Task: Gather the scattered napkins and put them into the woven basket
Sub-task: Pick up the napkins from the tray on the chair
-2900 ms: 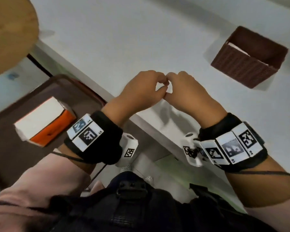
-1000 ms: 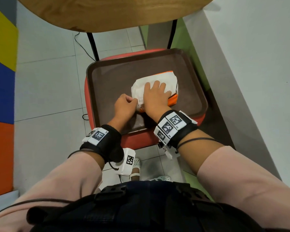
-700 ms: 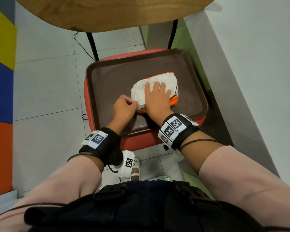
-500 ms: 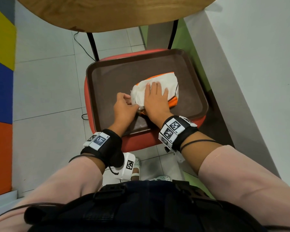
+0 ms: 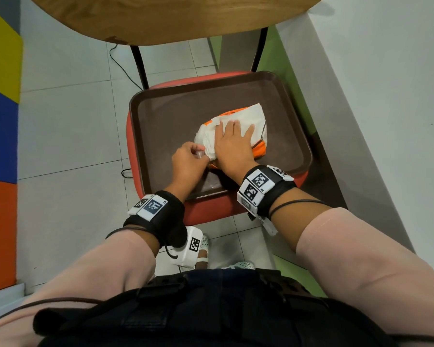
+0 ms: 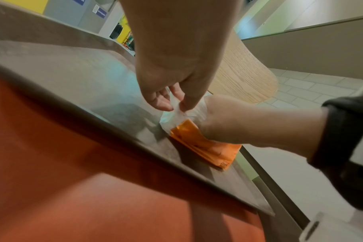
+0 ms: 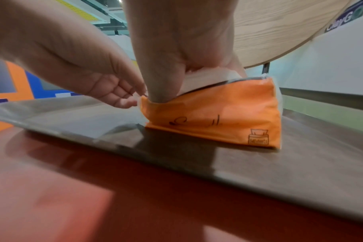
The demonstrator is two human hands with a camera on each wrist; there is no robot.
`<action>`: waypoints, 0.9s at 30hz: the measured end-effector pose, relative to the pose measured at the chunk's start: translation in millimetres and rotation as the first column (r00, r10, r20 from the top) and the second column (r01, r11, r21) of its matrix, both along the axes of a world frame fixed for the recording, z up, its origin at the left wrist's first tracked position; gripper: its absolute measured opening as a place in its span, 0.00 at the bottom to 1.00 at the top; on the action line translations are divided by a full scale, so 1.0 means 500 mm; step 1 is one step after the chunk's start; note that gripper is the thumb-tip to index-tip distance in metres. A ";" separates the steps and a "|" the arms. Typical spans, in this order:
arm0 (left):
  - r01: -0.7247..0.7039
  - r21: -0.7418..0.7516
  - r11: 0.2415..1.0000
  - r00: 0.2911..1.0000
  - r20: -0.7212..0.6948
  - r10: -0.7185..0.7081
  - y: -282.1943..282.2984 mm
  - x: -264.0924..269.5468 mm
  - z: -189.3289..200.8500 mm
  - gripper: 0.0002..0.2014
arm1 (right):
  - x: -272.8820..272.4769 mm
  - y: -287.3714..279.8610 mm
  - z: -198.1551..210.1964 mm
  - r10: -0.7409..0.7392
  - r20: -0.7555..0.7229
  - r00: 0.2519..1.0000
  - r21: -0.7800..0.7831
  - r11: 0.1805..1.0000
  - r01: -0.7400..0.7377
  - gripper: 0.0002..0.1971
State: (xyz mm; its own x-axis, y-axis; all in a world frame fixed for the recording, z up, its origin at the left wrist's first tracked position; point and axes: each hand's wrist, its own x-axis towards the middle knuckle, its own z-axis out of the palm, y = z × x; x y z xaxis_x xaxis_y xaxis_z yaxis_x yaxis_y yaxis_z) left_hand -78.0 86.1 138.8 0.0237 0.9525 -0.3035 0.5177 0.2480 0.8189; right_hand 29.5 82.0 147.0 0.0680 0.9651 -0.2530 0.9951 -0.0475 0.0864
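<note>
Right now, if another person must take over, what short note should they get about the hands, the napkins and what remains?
Left hand: pinches one napkin at the open end of the orange pack.
Right hand: lies flat on the pack, fingers straight, pressing it down.
The pack lies on the brown tray, which sits on the red chair.
Woven basket: not in view.
Done: cannot tell from these views.
Left: pull the napkin free and carry it to the basket.
</note>
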 end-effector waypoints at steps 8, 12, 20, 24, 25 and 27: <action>0.021 0.002 1.000 0.999 -0.026 -0.021 -0.003 -0.003 0.001 0.09 | 0.018 0.011 0.002 0.012 -0.034 0.999 0.061 0.998 -0.009 0.23; -0.003 0.030 1.000 1.000 -0.004 0.003 -0.007 -0.001 0.008 0.04 | 0.033 0.011 0.001 0.048 -0.090 0.995 0.105 0.994 -0.038 0.26; -0.062 0.064 0.996 0.998 -0.010 0.063 -0.008 0.006 0.011 0.11 | 0.024 -0.009 -0.015 0.054 -0.011 0.998 0.107 0.993 -0.052 0.28; -0.049 0.057 0.997 0.998 -0.027 0.050 -0.008 0.013 0.010 0.10 | 0.037 -0.004 -0.010 0.079 -0.014 0.997 0.178 0.981 -0.076 0.27; -0.035 0.057 0.998 0.999 -0.035 0.037 -0.008 0.014 0.010 0.09 | 0.041 -0.003 -0.006 0.082 -0.023 0.996 0.211 0.975 -0.075 0.26; -0.009 0.071 0.997 0.999 -0.037 0.011 -0.008 0.016 0.010 0.08 | 0.048 -0.005 -0.003 0.094 -0.064 0.993 0.285 0.956 -0.072 0.24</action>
State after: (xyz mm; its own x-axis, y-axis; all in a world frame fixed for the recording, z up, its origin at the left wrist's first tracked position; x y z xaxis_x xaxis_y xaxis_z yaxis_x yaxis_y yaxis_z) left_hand -70.3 82.2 143.5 0.0041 0.9717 -0.2361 0.5460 0.1956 0.8146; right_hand 53.3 79.8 145.7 -0.0243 0.9993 0.0285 0.9997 0.0242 0.0052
